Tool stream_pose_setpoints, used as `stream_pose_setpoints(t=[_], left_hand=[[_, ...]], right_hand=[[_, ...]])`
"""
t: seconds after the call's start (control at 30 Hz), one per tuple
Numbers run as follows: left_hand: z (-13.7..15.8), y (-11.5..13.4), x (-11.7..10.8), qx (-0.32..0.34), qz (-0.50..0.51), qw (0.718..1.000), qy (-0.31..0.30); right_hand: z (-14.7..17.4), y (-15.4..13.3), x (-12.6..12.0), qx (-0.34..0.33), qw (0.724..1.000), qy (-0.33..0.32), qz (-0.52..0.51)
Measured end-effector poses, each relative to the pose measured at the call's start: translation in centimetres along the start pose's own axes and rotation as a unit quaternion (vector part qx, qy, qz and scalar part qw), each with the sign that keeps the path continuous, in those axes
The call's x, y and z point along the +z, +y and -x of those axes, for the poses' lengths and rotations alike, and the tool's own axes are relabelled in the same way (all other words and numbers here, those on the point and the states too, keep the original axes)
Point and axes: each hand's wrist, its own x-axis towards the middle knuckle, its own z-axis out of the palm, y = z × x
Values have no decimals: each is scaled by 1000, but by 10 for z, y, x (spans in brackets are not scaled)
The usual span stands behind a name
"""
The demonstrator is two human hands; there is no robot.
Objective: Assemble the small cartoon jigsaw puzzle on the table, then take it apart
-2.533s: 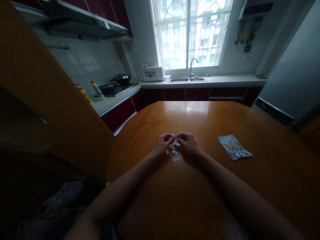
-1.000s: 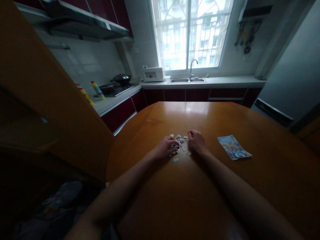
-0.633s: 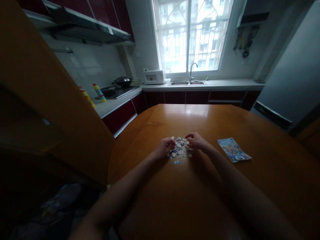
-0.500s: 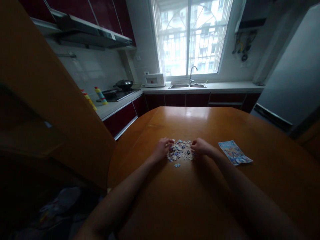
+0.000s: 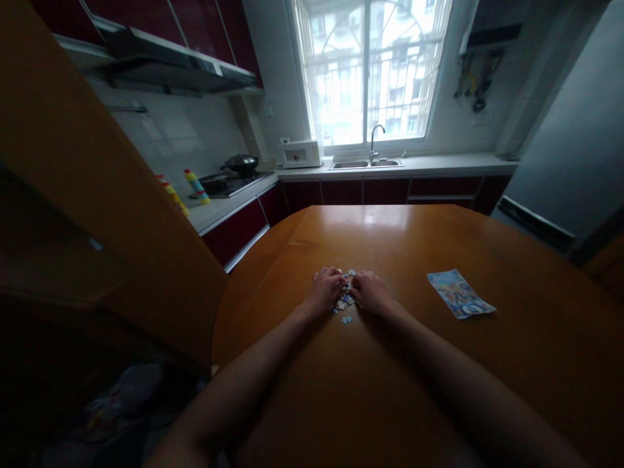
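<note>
A small heap of jigsaw puzzle pieces [image 5: 344, 301], white and blue-purple, lies on the brown wooden table between my hands. My left hand [image 5: 326, 290] rests on its left side, fingers curled over and pressed against the pieces. From the right, my right hand [image 5: 370, 292] closes in with bent fingers on the heap, its fingertips almost meeting the left ones. Much of the heap is hidden under both hands. One light-blue puzzle piece [image 5: 346, 320] lies apart on the near side.
A creased, colourful picture sheet [image 5: 461, 294] lies on the table [image 5: 400, 364] to the right. Beyond the table's far edge runs a counter with a sink [image 5: 350, 165], a white microwave [image 5: 300, 155] and a wok [image 5: 242, 164] on the stove. A wooden panel stands close on the left.
My right hand has moved left and my left hand slightly right, narrowing the gap between them. The spread of puzzle pieces is squeezed narrower and more covered. The single near piece stays apart.
</note>
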Motion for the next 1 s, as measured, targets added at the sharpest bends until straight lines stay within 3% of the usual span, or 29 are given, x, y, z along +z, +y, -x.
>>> stream_pose_setpoints(t=[0.13, 0.3, 0.43, 0.63, 0.83, 1.0], left_hand=[[-2, -9, -1, -11, 21, 1000, 10], [-4, -30, -1, -35, 44, 998, 17], [-5, -30, 8, -38, 70, 997, 3], [-4, -10, 10, -27, 122, 992, 3], [-1, -18, -10, -60, 115, 991, 40], [-1, -15, -16, -47, 105, 993, 23]], right_hand=[[-9, 16, -14, 15, 998, -20, -53], [-14, 50, -49, 130, 987, -41, -84], [-1, 45, -48, 175, 974, -79, -120], [-4, 10, -21, 135, 960, -54, -240], [-14, 42, -28, 136, 966, 79, -204], [1, 26, -2, 38, 984, 46, -166]])
